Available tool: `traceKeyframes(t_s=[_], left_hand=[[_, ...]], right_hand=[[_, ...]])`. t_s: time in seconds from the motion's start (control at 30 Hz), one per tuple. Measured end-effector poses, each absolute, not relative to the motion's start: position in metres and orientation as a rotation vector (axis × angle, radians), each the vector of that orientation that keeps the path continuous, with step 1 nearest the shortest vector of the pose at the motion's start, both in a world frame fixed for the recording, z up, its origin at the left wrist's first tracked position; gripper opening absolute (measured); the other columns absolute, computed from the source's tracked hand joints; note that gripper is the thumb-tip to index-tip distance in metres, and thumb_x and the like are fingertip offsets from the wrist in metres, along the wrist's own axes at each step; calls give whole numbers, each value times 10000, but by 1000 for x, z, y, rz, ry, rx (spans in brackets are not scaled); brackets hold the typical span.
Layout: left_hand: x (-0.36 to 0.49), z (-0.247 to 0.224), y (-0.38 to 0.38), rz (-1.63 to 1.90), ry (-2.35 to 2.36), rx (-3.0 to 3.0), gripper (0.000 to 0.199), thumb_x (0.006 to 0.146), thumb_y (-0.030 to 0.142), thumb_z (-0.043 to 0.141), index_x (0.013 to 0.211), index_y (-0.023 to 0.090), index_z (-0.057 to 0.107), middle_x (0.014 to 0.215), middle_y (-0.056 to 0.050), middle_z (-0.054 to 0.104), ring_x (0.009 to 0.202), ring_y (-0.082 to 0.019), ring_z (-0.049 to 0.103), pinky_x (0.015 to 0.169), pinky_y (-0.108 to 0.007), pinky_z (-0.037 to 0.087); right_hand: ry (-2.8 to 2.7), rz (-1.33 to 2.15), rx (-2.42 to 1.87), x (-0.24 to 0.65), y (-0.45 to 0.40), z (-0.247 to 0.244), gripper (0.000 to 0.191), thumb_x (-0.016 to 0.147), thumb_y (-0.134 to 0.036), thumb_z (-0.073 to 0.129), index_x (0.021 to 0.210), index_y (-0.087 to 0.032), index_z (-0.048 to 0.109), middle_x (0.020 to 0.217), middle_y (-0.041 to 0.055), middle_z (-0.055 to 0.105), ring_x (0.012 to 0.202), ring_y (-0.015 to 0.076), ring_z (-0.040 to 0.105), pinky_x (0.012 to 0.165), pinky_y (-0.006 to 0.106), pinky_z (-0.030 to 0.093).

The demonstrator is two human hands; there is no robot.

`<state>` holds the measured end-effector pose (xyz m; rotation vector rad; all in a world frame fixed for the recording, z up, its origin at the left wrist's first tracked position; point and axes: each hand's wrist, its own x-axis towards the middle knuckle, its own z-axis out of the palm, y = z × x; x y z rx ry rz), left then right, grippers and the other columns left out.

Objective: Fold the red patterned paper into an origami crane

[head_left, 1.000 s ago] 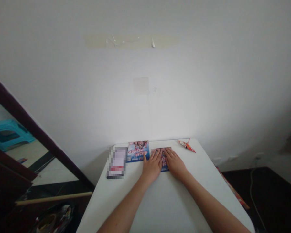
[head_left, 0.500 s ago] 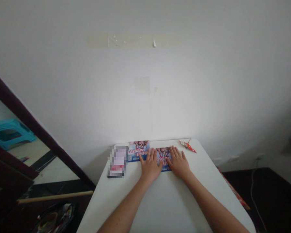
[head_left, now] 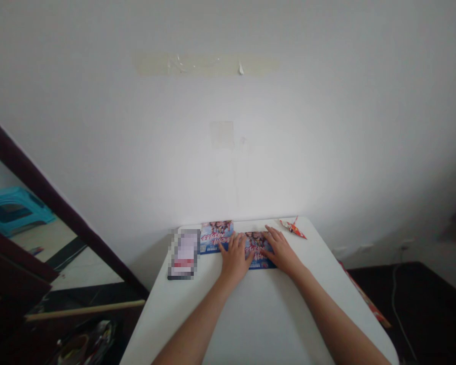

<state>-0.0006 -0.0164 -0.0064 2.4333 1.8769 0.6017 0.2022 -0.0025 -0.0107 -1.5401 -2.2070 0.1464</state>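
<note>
A colourful printed sheet of paper (head_left: 257, 251), blue along its lower edge, lies flat on the white table (head_left: 243, 314). My left hand (head_left: 235, 257) rests on its left side with the fingers spread. On the right side of the sheet lies my right hand (head_left: 281, 248), also with fingers apart. Both hands cover parts of the paper. A second sheet with similar print (head_left: 216, 235) lies at the back, just left of my left hand. Beyond my right hand sits a red and white folded paper crane (head_left: 293, 228).
A phone-like thing (head_left: 185, 253), blurred out, lies at the table's left edge. Behind the table rises a white wall (head_left: 327, 126) with tape marks. To the left, a blue plastic stool (head_left: 21, 208) shows past a dark frame. A cable (head_left: 395, 294) hangs at the right.
My right hand has shifted slightly and its fingers have spread, uncovering more of the sheet's right side. My left hand stays in nearly the same place.
</note>
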Motion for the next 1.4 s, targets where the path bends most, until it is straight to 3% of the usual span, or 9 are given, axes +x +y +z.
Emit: traceKeyframes(t_s=[0.07,0.2,0.33,0.43,0.67,0.9,1.03,1.2,1.4], left_hand=[[-4,-3,-16,648,1786,2458,434,961,381,532,1376,254,551,1484,-115,538,1439,-308,396,1175,-734,173],[-17,1,-12,608,1544,2514,336,931,416,605,1242,299,654,1420,-56,598,1374,-261,480,1225,-679,29],[-33,3,-4,464,1331,2507,570,818,542,725,1337,329,616,1525,-63,509,1441,-289,412,1252,-616,13],[-41,3,2,406,1271,2477,641,773,582,753,1360,370,604,1556,-61,476,1463,-327,384,1235,-661,48],[-43,0,6,443,1286,2431,525,806,575,722,1295,399,654,1525,-41,518,1453,-313,403,1219,-678,-29],[-41,-3,6,496,1309,2406,424,852,557,680,1241,389,691,1502,-25,546,1447,-292,418,1233,-661,11],[-40,-4,6,526,1316,2409,402,872,551,660,1226,368,704,1482,-38,567,1428,-278,446,1241,-644,35],[-39,-3,5,550,1316,2409,371,905,546,618,1220,370,704,1474,-34,575,1417,-269,462,1234,-660,52],[-40,-1,3,593,1279,2436,529,831,637,657,1269,341,676,1451,-59,596,1401,-280,480,1249,-629,74]], right_hand=[[-2208,177,-1445,206,1,-9,475,916,-325,592,1375,-200,585,1520,123,480,1399,271,437,1191,456,349],[-2181,294,-1372,212,6,-11,315,919,-292,588,1195,-208,713,1349,120,623,1303,265,532,1142,433,413],[-2136,449,-1342,218,9,-10,304,862,-272,650,1144,-212,746,1357,122,625,1314,288,532,1156,452,395],[-2153,553,-1302,224,8,-6,304,810,-331,725,1097,-241,769,1400,111,598,1343,307,509,1177,472,365],[-2155,723,-1269,234,8,-2,492,620,-407,889,1082,-274,782,1473,102,537,1381,369,458,1182,552,331],[-2160,766,-1206,236,5,2,626,524,-393,944,1120,-309,768,1441,89,572,1384,371,456,1190,563,326],[-2132,779,-1191,238,4,5,518,554,-361,930,1049,-296,792,1374,95,623,1340,358,509,1173,559,353],[-2107,812,-1104,238,4,9,222,731,-385,804,911,-255,810,1272,98,691,1247,306,594,1129,504,422],[-2088,761,-1112,237,6,8,206,841,-354,656,930,-239,801,1190,89,731,1164,259,646,1075,440,474]])
